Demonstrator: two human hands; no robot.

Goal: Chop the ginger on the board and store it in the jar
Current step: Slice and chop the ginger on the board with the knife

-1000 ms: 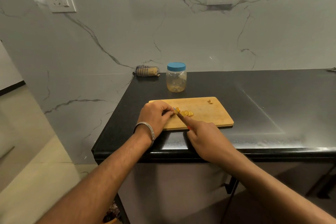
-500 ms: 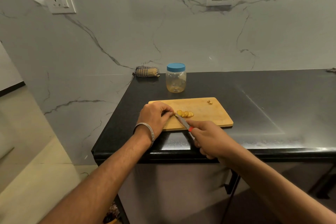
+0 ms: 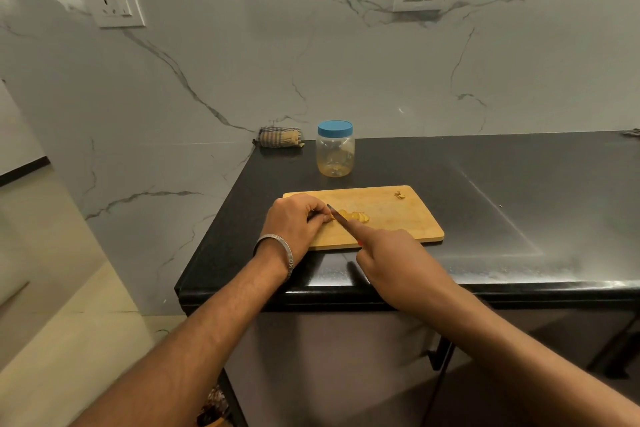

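The black counter (image 3: 485, 191) held a wooden board (image 3: 398, 218). Her left hand (image 3: 294, 225) pinched the ginger (image 3: 331, 217), mostly hidden. Her right hand (image 3: 391, 253) gripped the knife (image 3: 337, 215). Fingers should stay tucked back. The jar (image 3: 335, 149) waited nearby, lid on.

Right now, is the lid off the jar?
No, the blue lid sits on top of the jar, which stands on the counter behind the cutting board.
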